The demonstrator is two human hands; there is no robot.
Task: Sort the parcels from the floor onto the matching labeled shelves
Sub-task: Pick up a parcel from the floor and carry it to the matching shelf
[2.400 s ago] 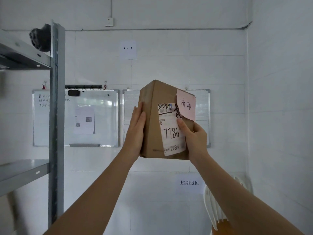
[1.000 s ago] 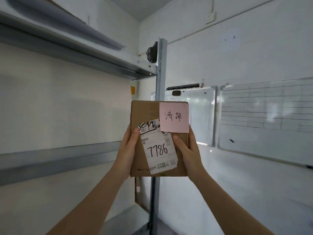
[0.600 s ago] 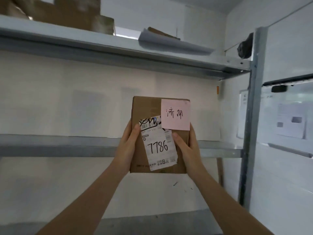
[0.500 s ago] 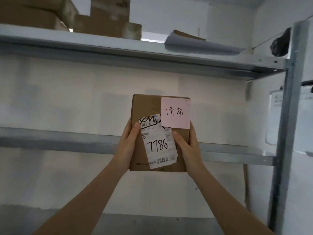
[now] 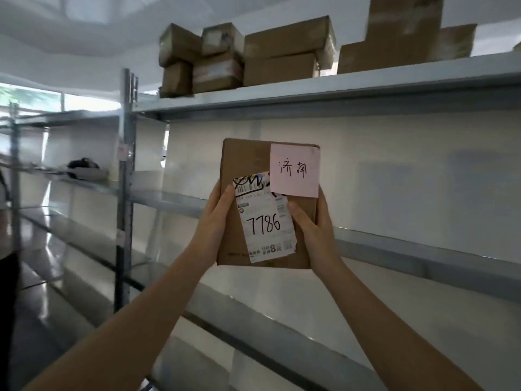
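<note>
A brown parcel [image 5: 258, 167] bearing a pink note [image 5: 295, 170] and a white label [image 5: 265, 220] was gripped upright, at its edges, by the left hand [image 5: 215, 224] and right hand [image 5: 313, 231], before the metal shelves [image 5: 394, 249]. Stacked boxes [image 5: 282, 53] were seen on top.

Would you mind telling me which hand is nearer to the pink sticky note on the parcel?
Right. The right hand sits just below the pink sticky note; the left hand grips the opposite edge.

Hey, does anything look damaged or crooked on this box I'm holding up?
The white shipping label on the cardboard box sits tilted, its edges torn and top scribbled over. The pink note overhangs the box's right edge.
</note>
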